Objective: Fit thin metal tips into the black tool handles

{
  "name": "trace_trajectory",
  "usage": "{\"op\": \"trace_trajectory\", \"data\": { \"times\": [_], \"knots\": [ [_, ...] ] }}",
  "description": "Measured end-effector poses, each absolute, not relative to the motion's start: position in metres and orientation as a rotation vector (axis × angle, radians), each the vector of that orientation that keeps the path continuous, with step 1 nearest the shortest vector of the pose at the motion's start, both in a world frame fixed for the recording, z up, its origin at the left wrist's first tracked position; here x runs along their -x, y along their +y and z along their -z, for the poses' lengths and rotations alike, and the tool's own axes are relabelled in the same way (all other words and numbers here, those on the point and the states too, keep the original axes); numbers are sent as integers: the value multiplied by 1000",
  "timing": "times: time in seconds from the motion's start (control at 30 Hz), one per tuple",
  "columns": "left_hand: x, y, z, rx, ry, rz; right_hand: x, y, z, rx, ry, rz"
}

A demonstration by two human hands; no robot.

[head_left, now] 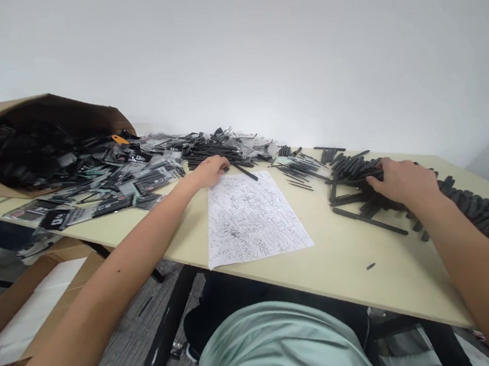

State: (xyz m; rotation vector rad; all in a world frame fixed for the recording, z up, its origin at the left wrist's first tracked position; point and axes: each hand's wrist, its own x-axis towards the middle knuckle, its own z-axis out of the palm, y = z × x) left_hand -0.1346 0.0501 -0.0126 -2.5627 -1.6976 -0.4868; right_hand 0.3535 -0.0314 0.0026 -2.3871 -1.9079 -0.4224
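Observation:
My left hand (213, 171) is at the top left corner of a scribbled sheet of paper (258, 222), its fingers curled and closed beside a heap of black pens (213, 152). What its fingertips hold, if anything, is too small to tell. My right hand (404, 179) rests over a large pile of black pens (351, 166) at the right, thumb and fingers apart around the upper pens. Whether it grips one is hidden. Between the hands lie thin dark refills (302, 167), and one black pen (245, 172) touches the paper's top edge.
An open cardboard box (122, 119) on its side spills black packets (155, 179) across the left of the table (331, 268). A small dark piece (371, 266) lies near the front edge. Below, another box (67, 249) holds white sheets.

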Motion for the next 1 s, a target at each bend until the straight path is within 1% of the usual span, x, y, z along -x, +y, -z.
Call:
{"op": "trace_trajectory", "data": {
  "times": [0.07, 0.17, 0.3, 0.43, 0.5, 0.57, 0.63, 0.8, 0.9, 1.0],
  "knots": [
    [129, 50, 9, 2508, -1689, 641, -351, -33, -5, 2387, -1921, 412],
    [123, 47, 4, 2376, -1663, 975, -345, -37, -8, 2351, -1925, 431],
    [118, 42, -1, 2259, -1588, 1303, -331, -43, -10, 2215, -1973, 409],
    [111, 37, -4, 2166, -1592, 1566, -310, -48, -7, 1747, -2182, 100],
    [105, 33, -5, 2251, -1580, 1739, -294, -53, -4, 1519, -2228, -24],
    [95, 27, -6, 2428, -1539, 1909, -275, -61, -1, 1397, -2237, -72],
    [84, 18, -7, 2587, -1493, 1993, -256, -68, 4, 1312, -2251, -91],
    [54, -14, -6, 3101, -1349, 1866, -222, -81, 20, 1191, -2249, -51],
    [37, -33, -3, 3365, -1202, 1665, -212, -86, 29, 1066, -2272, -65],
    [25, -47, 0, 3507, -1027, 1527, -206, -90, 31, 956, -2348, -119]
  ]
}}
